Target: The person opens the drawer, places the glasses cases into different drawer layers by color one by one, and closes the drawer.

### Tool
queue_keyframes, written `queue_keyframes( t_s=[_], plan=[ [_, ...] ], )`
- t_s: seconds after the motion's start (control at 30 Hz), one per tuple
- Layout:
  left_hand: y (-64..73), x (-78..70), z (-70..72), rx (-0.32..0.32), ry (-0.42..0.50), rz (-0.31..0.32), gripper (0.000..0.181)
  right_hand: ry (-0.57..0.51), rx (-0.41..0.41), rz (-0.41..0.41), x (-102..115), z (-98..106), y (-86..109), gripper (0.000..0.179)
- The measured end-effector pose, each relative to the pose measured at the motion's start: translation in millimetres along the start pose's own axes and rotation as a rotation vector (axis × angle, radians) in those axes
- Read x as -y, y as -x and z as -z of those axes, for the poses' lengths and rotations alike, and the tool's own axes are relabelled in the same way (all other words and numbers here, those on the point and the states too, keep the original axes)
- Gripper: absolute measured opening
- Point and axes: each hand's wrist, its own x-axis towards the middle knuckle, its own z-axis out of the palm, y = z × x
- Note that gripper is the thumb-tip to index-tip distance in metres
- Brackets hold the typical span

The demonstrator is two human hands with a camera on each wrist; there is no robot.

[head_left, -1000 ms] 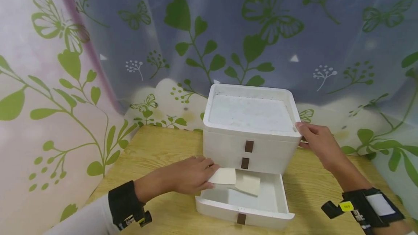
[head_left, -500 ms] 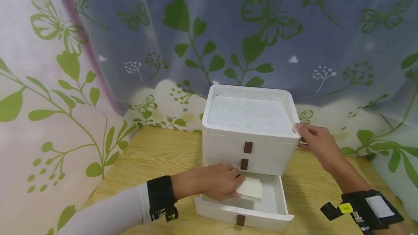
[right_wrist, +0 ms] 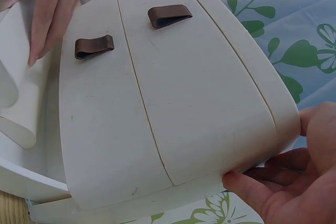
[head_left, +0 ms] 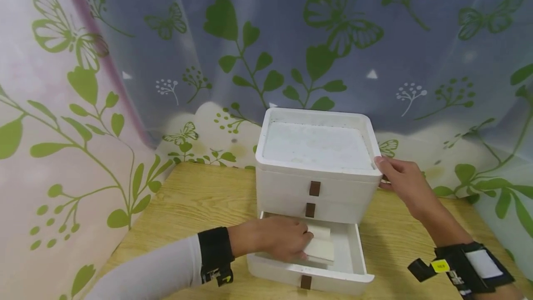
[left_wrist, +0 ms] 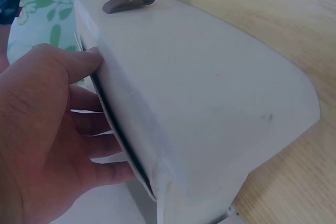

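Observation:
My left hand [head_left: 283, 237] is inside the pulled-out bottom drawer [head_left: 333, 279] of a white drawer unit [head_left: 287, 191]. It holds a thin cream booklet [head_left: 322, 250] low in the drawer, thumb at the near edge. A second cream booklet [head_left: 319, 231] lies just behind it, partly covered. In the left wrist view, the thumb touches the top of the drawer front [left_wrist: 210, 77], with the fingers behind it. My right hand [head_left: 405, 184] grips the unit's upper right front corner, as the right wrist view also shows, with thumb and fingers around the edge [right_wrist: 286, 108].
Two closed drawers with brown pull tabs [head_left: 315, 189] sit above the drawn-out one. The unit's top is a shallow rimmed tray [head_left: 316, 147]. It stands on a wood-grain table [head_left: 200, 198], with a patterned curtain [head_left: 266, 36] behind.
My left hand has moved right and down into the drawer with the cream booklet, from over the drawer's left side. My right hand has stayed at the unit's corner.

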Motion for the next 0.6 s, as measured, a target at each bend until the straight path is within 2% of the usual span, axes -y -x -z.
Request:
queue_keyframes(
  t_s=[0.2,0.33,0.43,0.6],
  plan=[
    [-5.7,-0.9,-6.6,0.046,0.109,-0.01,0.046,0.002,-0.004,-0.004,0.1,-1.5,0.3,0.079],
    [-7.7,-1.2,-6.6,0.033,0.155,-0.012,0.038,0.006,-0.006,-0.015,0.4,-2.0,0.9,0.08],
    [-9.4,-1.4,-6.2,0.006,0.152,-0.001,0.035,0.0,-0.005,-0.019,1.1,-1.9,1.1,0.08],
    [-11.9,-0.6,-5.6,-0.04,0.091,-0.006,0.031,-0.006,-0.002,-0.025,2.5,-2.2,1.0,0.08]
  ],
)
